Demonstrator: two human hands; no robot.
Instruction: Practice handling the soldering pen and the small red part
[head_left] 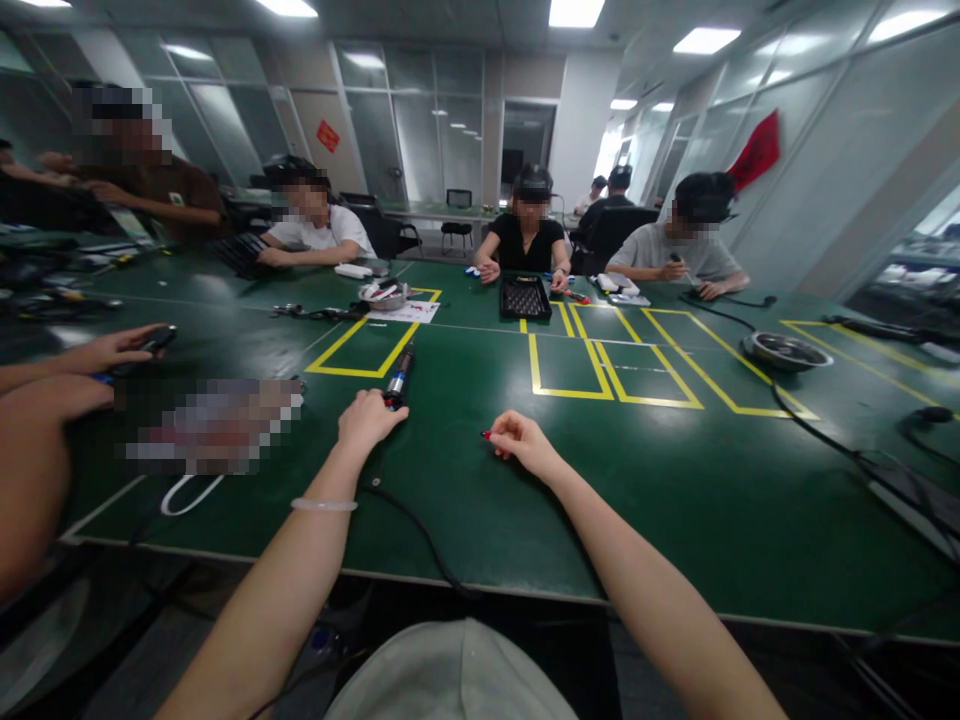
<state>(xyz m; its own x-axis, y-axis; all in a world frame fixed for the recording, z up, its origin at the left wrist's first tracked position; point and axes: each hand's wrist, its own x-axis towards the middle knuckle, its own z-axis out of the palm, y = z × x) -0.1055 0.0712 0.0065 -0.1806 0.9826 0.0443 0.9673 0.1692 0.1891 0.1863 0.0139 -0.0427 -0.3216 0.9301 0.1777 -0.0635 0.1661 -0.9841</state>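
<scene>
My left hand (367, 418) is closed around the near end of a corded electric screwdriver (400, 373), which lies on the green table (525, 490) pointing away from me. Its black cable (420, 530) trails back toward the table's near edge. My right hand (521, 440) rests on the table a little to the right, fingers pinched on a small red item (487, 435) too small to name. A pale bracelet (324, 505) sits on my left wrist.
Yellow tape rectangles (600, 365) mark the table's middle. A black tray (525, 297) and a small bowl of parts (384, 293) lie farther off, a metal bowl (786, 350) at right. Several other people sit around the table; a neighbour's arms (45, 400) reach in at left.
</scene>
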